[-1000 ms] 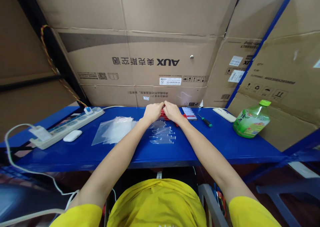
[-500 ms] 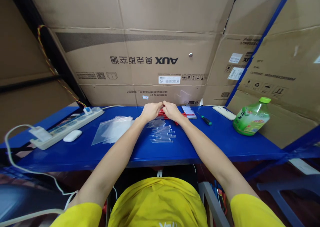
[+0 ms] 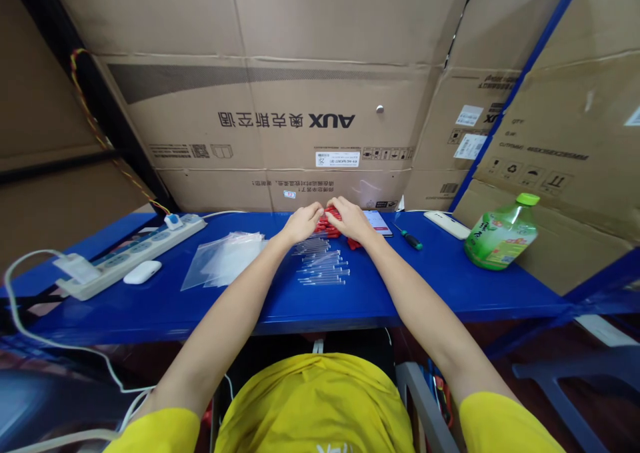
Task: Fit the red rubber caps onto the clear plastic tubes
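At the back middle of the table, a heap of small red plastic pieces (image 3: 332, 223) lies between my hands. My left hand (image 3: 301, 224) is at its left edge, fingers curled and pressed together; whatever they pinch is too small to make out. My right hand (image 3: 352, 220) curves over the heap from the right, with red pieces between thumb and fingers. A few more red pieces sit under my right wrist. Just in front of the heap are several thin clear plastic sticks (image 3: 324, 266), lying crosswise in rows.
Clear plastic bags (image 3: 225, 260) lie left of the sticks. Farther left are a white earbud case (image 3: 143, 272) and a power strip (image 3: 135, 256). To the right are a phone (image 3: 379, 222), a screwdriver (image 3: 410, 238), a white power bank-like slab (image 3: 447, 225) and a green bottle (image 3: 501, 233).
My hands have moved slightly apart from touching fingertips, and more of the red heap shows between them. The right fingers have opened out over it. The view has shifted slightly.
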`<state>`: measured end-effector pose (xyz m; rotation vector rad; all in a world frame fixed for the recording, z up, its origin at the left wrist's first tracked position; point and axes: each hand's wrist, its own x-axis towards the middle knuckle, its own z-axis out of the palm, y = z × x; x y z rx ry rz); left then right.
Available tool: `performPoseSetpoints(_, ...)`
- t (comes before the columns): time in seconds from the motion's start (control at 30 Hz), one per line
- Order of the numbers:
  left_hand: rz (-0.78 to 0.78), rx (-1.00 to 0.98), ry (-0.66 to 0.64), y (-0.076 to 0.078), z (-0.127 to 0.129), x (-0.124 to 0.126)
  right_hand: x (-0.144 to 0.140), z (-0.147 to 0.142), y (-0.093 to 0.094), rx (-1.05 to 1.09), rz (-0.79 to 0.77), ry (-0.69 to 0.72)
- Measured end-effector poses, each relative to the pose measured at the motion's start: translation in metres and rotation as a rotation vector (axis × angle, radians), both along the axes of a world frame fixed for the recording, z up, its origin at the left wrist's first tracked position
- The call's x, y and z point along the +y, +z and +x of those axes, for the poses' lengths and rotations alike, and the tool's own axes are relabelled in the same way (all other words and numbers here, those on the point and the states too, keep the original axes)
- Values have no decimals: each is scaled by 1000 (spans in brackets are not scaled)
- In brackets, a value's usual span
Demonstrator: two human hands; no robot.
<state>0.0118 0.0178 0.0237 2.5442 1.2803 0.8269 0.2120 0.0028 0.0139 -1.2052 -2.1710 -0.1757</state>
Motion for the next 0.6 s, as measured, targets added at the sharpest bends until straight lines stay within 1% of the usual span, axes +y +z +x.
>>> performPoseSetpoints(0.1,-58,-107,-67,-4,1,3,-3,-2,2,-93,10,-47)
performPoseSetpoints(0.2,-96,-151,-90,-9,2,6,-4,-6,2,-165,27,-97)
performPoseSetpoints(0.3,-91,-187,-80,-14,4,10,-5,-9,2,-214,47,-133)
performPoseSetpoints(0.4,-104,-225,-72,-16,7,13,-6,-9,3,-247,54,-133)
performPoseSetpoints(0.5,-116,-246,-76,-15,8,13,-7,-9,4,-265,51,-124)
performPoseSetpoints(0.6,-111,-206,-51,-13,7,13,-8,-11,3,-282,38,-119)
